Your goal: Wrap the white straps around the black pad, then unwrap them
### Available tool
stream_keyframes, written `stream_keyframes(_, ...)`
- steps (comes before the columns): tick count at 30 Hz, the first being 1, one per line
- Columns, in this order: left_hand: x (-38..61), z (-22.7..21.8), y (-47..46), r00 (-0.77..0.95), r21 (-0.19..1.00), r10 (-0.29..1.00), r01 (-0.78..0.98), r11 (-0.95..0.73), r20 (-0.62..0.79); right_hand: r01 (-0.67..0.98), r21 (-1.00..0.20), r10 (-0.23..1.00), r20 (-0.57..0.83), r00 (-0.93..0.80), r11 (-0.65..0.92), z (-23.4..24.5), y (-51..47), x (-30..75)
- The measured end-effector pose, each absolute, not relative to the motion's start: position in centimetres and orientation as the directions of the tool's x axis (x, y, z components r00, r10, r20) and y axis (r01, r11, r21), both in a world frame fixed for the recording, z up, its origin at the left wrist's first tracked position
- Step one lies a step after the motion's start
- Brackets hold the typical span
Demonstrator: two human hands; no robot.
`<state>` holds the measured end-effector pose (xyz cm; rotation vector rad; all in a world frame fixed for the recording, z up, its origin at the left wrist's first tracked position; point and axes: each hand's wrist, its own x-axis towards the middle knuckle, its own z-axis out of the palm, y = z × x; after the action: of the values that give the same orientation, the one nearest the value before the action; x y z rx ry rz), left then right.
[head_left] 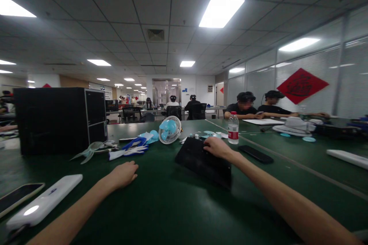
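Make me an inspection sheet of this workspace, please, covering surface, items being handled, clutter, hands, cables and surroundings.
Surface: green tabletop, pale seam running across its right side.
Item being handled: dark flat panel, under the right hand.
Clutter: blue-and-white gloves, fan, red-capped bottle, black computer case, white device.
Hands: right on the panel, exact grip unclear; left hand with nothing seen in it.
Cables: short dark lead at the white device's near end; farther ones hard to make out.
Surroundings: two people seated at right, red diamond-shaped decoration behind.
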<state>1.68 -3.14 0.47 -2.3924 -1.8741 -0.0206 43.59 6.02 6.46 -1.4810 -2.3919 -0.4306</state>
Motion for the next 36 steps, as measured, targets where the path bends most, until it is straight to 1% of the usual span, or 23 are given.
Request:
stream_keyframes(2, 1.8, 0.6, -3.2, 0.237, -0.07, 0.968, 0.97, -0.232, 0.085, 0.841, 0.098, 0.774, 0.347, -0.53, 0.532, 5.5, 5.2, 41.2)
stream_keyframes(5, 2.4, 0.8, -3.2, 0.218, -0.045, 0.967, 0.976, -0.213, 0.133, 0.767, 0.103, 0.723, 0.276, -0.633, 0.633, 4.4, 4.4, 38.1)
stream_keyframes(9, 3.6, 0.8, -2.9, 0.226, 0.068, 0.953, 0.967, -0.244, 0.202, 0.704, 0.107, 0.677, 0.21, -0.706, 0.702, 3.8, 3.8, 34.5)
stream_keyframes(13, 4.6, 0.5, -2.8, 0.264, 0.188, 0.937, 0.933, -0.308, 0.227, 0.672, 0.093, 0.652, 0.178, -0.737, 0.735, 3.5, 2.9, 31.5)
stream_keyframes(17, 5.1, 0.3, -3.1, 0.272, 0.268, 0.951, 0.915, -0.302, 0.146, 0.647, 0.067, 0.627, 0.192, -0.755, 0.759, 2.7, 2.1, 29.7)
stream_keyframes(20, 5.2, 0.3, -3.3, 0.277, 0.321, 0.958, 0.904, -0.284, 0.067, 0.611, 0.034, 0.587, 0.239, -0.773, 0.791, 2.0, 2.6, 29.2)
stream_keyframes(22, 5.2, 0.3, -3.3, 0.283, 0.338, 0.958, 0.897, -0.283, 0.05, 0.601, 0.022, 0.571, 0.285, -0.77, 0.799, 1.7, 3.6, 29.5)
stream_keyframes(24, 5.2, 0.3, -3.2, 0.296, 0.339, 0.953, 0.892, -0.298, 0.059, 0.656, 0.039, 0.609, 0.331, -0.72, 0.754, 1.8, 5.2, 30.4)
stream_keyframes(25, 5.2, 0.3, -3.2, 0.304, 0.339, 0.95, 0.889, -0.307, 0.065, 0.713, 0.059, 0.655, 0.348, -0.671, 0.699, 1.9, 6.1, 31.0)
stream_keyframes(27, 5.1, 0.2, -3.0, 0.314, 0.347, 0.947, 0.882, -0.318, 0.069, 0.835, 0.118, 0.755, 0.373, -0.539, 0.537, 2.2, 7.9, 32.6)
stream_keyframes(29, 5.0, 0.2, -2.9, 0.314, 0.366, 0.947, 0.876, -0.315, 0.065, 0.911, 0.149, 0.828, 0.381, -0.412, 0.385, 2.4, 9.6, 34.3)
stream_keyframes(33, 4.8, 0.2, -3.0, 0.31, 0.382, 0.948, 0.87, -0.313, 0.07, 0.959, 0.149, 0.892, 0.355, -0.281, 0.242, 2.2, 12.2, 37.3)
stream_keyframes(36, 4.9, 0.5, -3.1, 0.308, 0.392, 0.949, 0.867, -0.309, 0.066, 0.97, 0.149, 0.918, 0.321, -0.232, 0.193, 1.6, 13.4, 38.6)
